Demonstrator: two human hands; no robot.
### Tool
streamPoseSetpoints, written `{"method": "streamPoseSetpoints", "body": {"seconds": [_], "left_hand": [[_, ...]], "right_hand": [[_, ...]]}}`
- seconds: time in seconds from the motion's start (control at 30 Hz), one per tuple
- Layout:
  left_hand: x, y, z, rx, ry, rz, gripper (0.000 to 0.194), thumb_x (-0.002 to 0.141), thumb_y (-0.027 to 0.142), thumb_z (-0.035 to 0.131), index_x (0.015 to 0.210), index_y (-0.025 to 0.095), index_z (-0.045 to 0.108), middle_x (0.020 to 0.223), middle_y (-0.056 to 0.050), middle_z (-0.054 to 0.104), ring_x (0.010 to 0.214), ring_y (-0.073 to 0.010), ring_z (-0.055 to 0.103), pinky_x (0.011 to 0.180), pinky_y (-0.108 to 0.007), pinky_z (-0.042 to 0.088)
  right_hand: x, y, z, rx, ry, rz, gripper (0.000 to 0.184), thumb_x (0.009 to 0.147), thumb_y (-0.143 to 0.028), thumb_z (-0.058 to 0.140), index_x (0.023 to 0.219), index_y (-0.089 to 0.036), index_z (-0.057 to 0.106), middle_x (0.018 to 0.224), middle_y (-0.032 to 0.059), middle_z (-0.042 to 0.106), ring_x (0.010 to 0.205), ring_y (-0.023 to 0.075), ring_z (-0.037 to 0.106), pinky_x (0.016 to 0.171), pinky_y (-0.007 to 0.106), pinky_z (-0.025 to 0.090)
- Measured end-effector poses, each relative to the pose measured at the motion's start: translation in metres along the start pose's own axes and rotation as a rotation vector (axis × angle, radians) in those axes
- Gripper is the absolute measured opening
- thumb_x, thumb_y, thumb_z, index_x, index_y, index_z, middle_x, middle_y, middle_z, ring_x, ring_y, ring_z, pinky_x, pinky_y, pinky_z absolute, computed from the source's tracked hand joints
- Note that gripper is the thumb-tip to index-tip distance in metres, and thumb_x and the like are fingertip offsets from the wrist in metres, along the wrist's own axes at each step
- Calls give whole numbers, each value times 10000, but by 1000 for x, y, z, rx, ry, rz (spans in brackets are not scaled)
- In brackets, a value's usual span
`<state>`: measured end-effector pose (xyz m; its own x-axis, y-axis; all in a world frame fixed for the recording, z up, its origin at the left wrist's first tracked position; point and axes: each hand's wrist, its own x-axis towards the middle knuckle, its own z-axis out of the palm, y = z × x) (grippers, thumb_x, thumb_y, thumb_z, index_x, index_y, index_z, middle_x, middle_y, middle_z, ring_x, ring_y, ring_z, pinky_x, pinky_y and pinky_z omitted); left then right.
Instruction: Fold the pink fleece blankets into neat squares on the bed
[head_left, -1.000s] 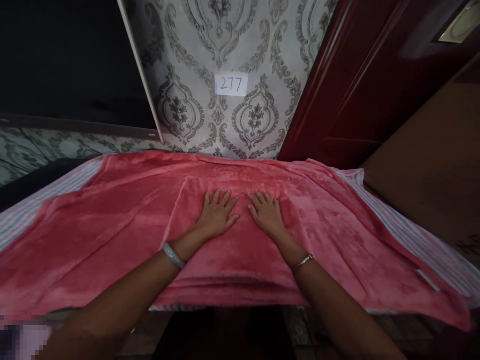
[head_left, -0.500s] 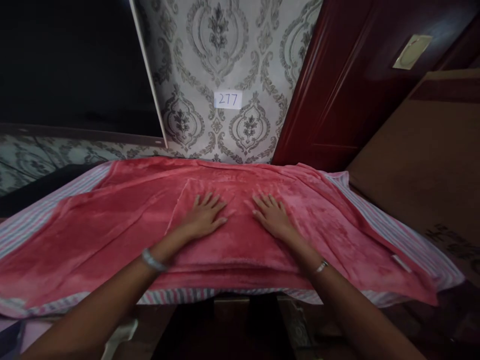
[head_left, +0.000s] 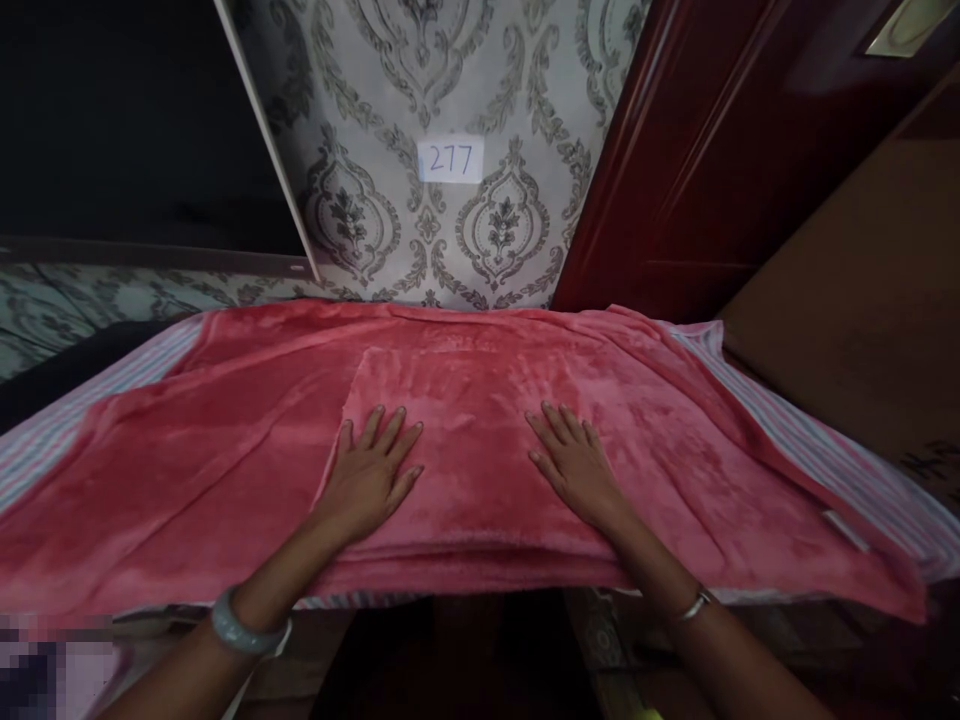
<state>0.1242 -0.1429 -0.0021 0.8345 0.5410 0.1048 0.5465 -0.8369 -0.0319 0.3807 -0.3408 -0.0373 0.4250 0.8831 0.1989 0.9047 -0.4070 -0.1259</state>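
Two hands of mine lie palm down, my left hand (head_left: 364,485) and my right hand (head_left: 577,470), well apart on the pink cloth (head_left: 472,470). My forearms come in from the lower corners and slant inward, the left wearing a thick bangle (head_left: 244,625), the right a thin bracelet (head_left: 696,603). On my left hand the fingers are spread, thumb angled inward; on my right hand they are spread too, a little closer together, thumb also inward. I grip nothing; both hands just touch the plush. The cloth is spread wide over striped fabric (head_left: 810,450), a folded section in its middle under my hands. Behind it stands the wall, bearing a "277" label (head_left: 451,159).
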Motion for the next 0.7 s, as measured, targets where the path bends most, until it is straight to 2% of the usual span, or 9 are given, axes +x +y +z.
{"method": "streamPoseSetpoints", "body": {"seconds": [0.3,0.53,0.63,0.7], "left_hand": [[-3,-6,6,-43,107,57,567,999,511,392,1511,285,482,1634,-89,369,1532,-377,246,1190,-679,200],[-2,-13,10,-90,166,83,555,997,516,399,1489,282,504,1605,-93,422,1514,-366,299,1177,-679,246],[-11,-22,12,-129,172,131,552,1006,511,387,1466,244,534,1563,-115,479,1482,-347,371,1175,-637,300],[-25,-30,15,-152,195,185,544,1012,510,381,1452,237,548,1531,-115,520,1456,-323,419,1178,-600,327]], "right_hand": [[0,5,8,41,61,-21,558,1043,-513,336,1563,-322,402,1666,47,275,1542,312,210,1216,603,209],[2,10,3,107,49,-33,537,1039,-470,348,1528,-283,470,1629,58,354,1522,314,273,1214,600,243],[-11,18,1,158,58,-71,535,1038,-464,358,1515,-263,491,1599,79,406,1504,300,321,1207,581,287],[-30,25,0,191,76,-121,534,1038,-467,367,1521,-269,482,1590,81,421,1497,290,337,1205,566,307]]}}
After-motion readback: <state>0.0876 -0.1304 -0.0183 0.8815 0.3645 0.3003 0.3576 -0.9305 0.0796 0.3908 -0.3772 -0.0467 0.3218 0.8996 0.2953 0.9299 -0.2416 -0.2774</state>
